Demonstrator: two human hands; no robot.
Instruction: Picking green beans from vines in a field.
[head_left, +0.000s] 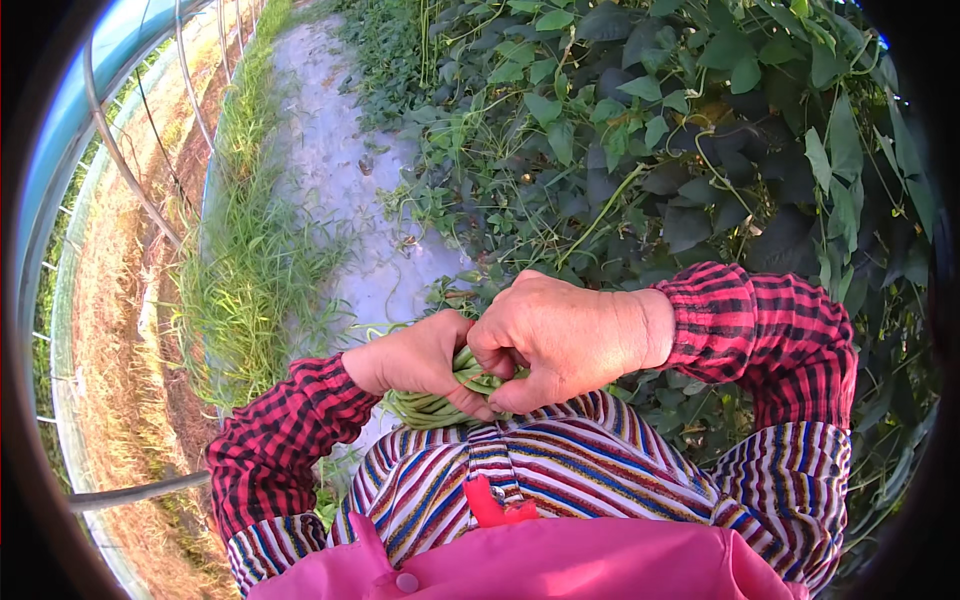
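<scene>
A bundle of long green beans (424, 411), apparently yardlong beans, is in front of my waist. My left hand (416, 356) is wrapped around it, thumb and fingers on its near side. Across the bundle runs a thin orange band (474, 377), probably a rubber band. My right hand (566, 337) is curled over the bundle's right part, its fingers pinched at the end of this band. Both hands meet at the knuckles. The palms and the far side of the bundle are hidden.
Dense climbing bean vines (645, 135) fill the right side. A strip of pale ground sheeting (375, 262) runs ahead, with tall grass (247, 292) along its left edge. Curved metal hoops (124, 157) of a tunnel frame stand at left, with dry straw ground (112, 300) beyond.
</scene>
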